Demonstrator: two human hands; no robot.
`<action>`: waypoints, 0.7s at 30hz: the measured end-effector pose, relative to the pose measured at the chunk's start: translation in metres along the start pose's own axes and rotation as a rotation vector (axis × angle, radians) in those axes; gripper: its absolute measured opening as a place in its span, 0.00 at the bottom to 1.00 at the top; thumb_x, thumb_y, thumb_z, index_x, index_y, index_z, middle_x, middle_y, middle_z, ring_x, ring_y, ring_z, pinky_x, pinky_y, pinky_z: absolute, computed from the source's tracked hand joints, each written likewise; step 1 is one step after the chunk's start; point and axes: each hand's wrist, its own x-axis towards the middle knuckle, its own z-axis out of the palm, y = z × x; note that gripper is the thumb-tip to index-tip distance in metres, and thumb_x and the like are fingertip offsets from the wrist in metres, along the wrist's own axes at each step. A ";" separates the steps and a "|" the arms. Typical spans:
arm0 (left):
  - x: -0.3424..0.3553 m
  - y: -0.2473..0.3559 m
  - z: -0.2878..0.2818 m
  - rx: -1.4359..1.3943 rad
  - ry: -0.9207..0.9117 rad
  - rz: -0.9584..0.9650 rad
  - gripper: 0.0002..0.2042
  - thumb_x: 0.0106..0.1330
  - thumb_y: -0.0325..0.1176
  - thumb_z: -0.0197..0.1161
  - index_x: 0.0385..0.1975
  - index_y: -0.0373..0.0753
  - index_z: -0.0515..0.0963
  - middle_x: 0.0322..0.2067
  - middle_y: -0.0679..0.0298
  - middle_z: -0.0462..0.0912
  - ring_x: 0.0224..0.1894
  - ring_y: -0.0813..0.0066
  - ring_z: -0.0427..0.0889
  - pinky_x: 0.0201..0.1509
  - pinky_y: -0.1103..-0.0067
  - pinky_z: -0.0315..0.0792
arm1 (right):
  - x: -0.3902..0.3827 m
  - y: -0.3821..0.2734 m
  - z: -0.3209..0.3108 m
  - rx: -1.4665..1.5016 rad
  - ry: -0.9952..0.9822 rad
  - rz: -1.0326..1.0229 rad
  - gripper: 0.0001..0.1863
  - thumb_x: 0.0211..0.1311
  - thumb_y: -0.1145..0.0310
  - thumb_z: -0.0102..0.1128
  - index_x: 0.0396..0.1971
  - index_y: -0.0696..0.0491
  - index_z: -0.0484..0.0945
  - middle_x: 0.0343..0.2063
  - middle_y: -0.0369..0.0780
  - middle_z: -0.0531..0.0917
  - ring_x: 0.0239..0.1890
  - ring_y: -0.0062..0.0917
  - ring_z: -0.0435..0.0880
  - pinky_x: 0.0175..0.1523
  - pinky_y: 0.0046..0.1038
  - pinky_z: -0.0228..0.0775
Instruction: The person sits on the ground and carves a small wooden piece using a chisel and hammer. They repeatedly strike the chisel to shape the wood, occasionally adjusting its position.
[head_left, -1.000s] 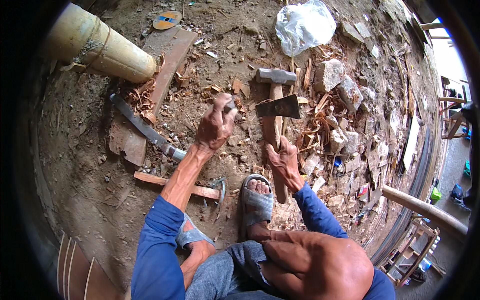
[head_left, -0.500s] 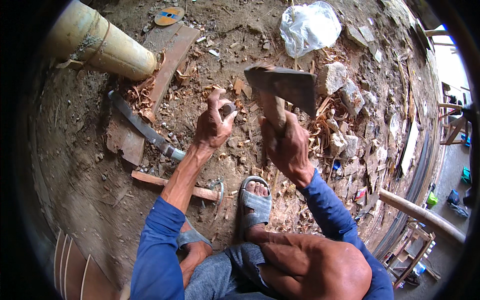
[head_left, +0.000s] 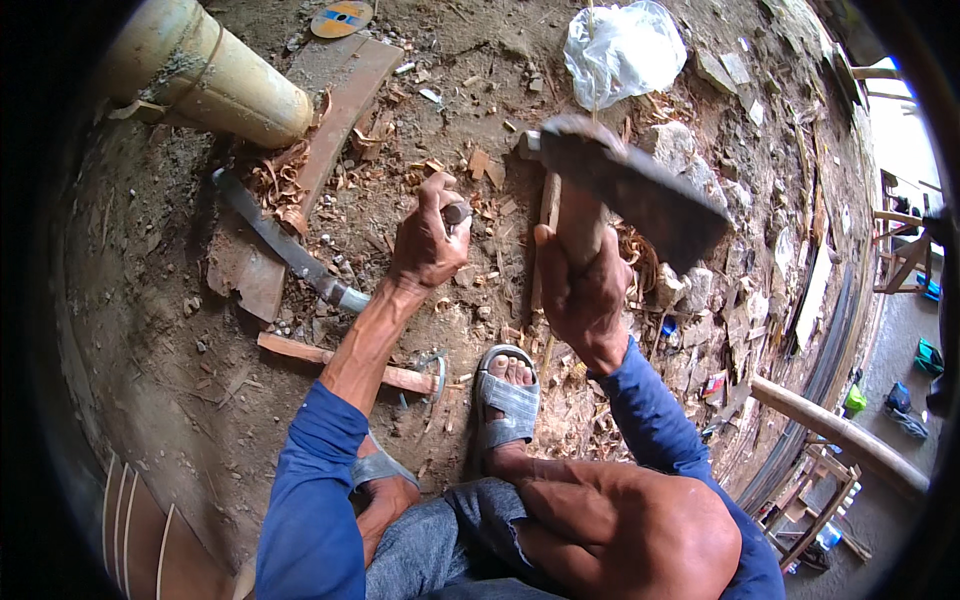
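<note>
Wooden-handled grey steel hatchet (head_left: 625, 190): gripped in right hand (head_left: 580, 290)'s closed fist
Left hand (head_left: 428, 240): fingers clenched round small grey metal piece (head_left: 456, 212)
White crumpled plastic bag (head_left: 620, 50): far ground, top centre

A single head-worn fisheye view looks steeply down, close above the left hand (head_left: 428, 243) and right hand (head_left: 583, 290). Forearms enter from the lower edge; ground beyond the hands bends toward the rim.

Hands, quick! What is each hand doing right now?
Left hand: closed around a small metal-tipped tool, held upright over the ground.
Right hand: closed on the wooden handle of a hatchet, raised up.
</note>
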 end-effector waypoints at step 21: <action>0.004 0.008 0.014 0.068 -0.016 0.113 0.27 0.58 0.21 0.58 0.58 0.42 0.62 0.28 0.54 0.80 0.29 0.54 0.82 0.30 0.61 0.77 | -0.002 0.026 0.004 -0.308 -0.210 0.051 0.14 0.68 0.62 0.60 0.32 0.58 0.68 0.16 0.50 0.75 0.19 0.50 0.77 0.26 0.46 0.68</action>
